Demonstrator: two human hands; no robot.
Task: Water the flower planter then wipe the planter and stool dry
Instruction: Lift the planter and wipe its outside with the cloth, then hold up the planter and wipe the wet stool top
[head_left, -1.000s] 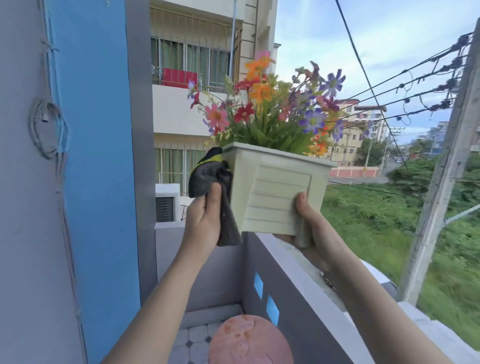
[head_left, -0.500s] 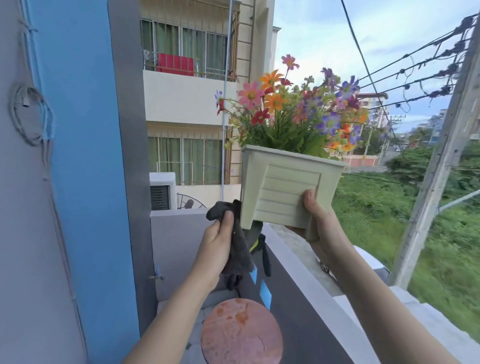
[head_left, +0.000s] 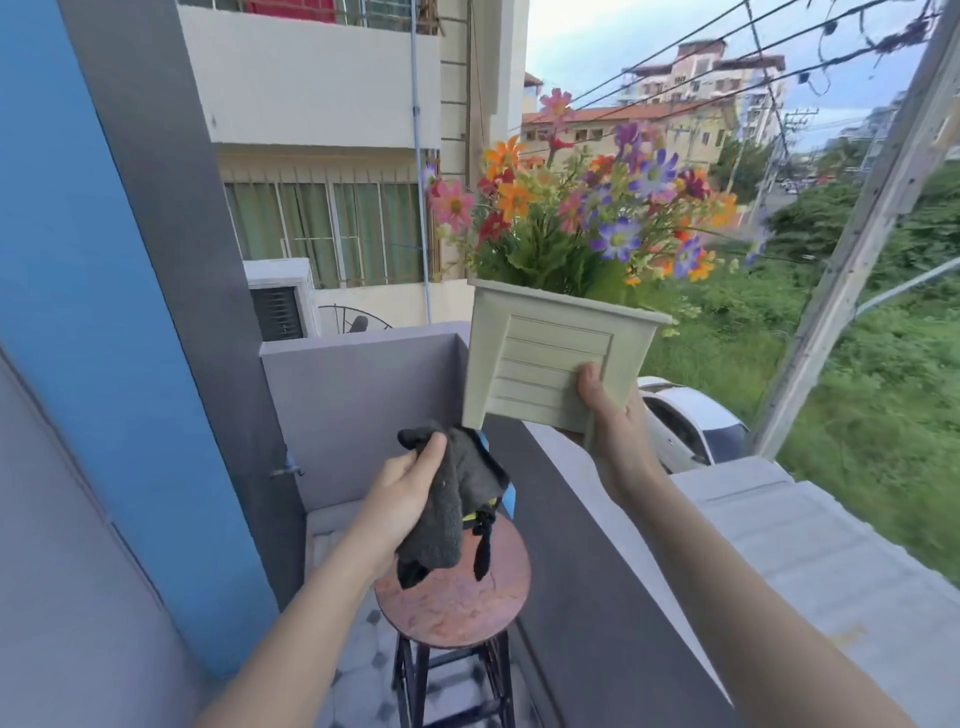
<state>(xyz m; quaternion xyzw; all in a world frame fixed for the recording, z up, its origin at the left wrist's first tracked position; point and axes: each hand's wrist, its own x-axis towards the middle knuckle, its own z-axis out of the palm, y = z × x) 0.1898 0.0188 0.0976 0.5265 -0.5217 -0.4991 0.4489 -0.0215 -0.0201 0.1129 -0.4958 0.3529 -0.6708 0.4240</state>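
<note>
planter (head_left: 540, 364): cream, full of flowers (head_left: 582, 208), held aloft above balcony wall (head_left: 597, 545) | right hand (head_left: 615, 426): clamped on lower right corner, thumb on slatted front | left hand (head_left: 402, 499): fist bunched round dark cloth (head_left: 447, 509), over round stool (head_left: 457, 603)

The right hand (head_left: 615, 426) holds the planter (head_left: 550, 364) aloft; the left hand (head_left: 402, 493) grips a dark cloth (head_left: 452, 499) above the stool (head_left: 457, 597).

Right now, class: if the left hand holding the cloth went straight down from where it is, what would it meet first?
Probably the round seat of the stool. The left hand grips the dark cloth, whose hanging end appears right above the seat, so cloth would touch first; depth is uncertain.
</note>
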